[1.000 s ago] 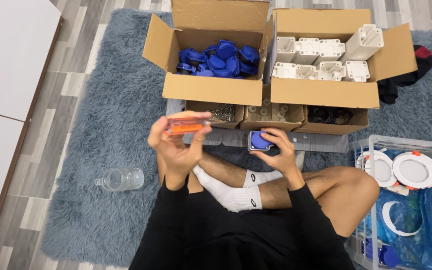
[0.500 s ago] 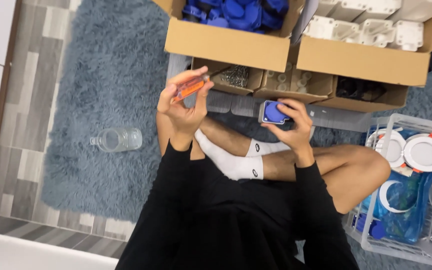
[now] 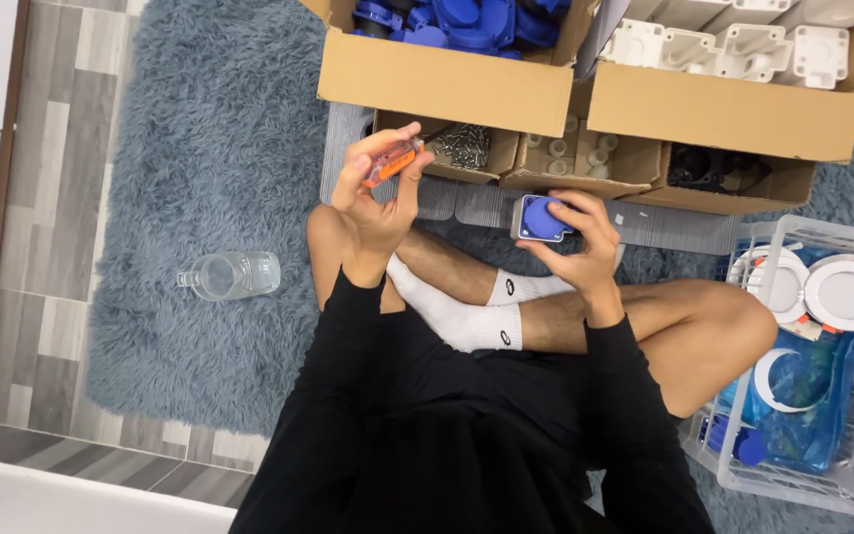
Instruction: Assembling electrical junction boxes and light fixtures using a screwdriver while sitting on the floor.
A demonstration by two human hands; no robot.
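My left hand [image 3: 376, 203] is raised above my left knee and grips a short orange tool handle [image 3: 391, 161] between thumb and fingers. My right hand [image 3: 577, 242] holds a small grey block with a round blue cap [image 3: 542, 219] over my crossed legs. I sit on a grey shaggy rug [image 3: 210, 148]. Just beyond both hands stands a row of low cardboard boxes, one with screws [image 3: 465, 146] and one with small white pieces [image 3: 575, 153].
Two larger cardboard boxes stand behind: one with blue parts [image 3: 447, 20], one with white plastic housings [image 3: 743, 44]. A clear plastic jar [image 3: 229, 275] lies on the rug to my left. A white wire basket [image 3: 812, 475] with round white fittings sits at my right.
The view has tilted down and closer, so the boxes have slid toward the top edge. Both hands keep hold of their things; the orange handle has tipped slightly.
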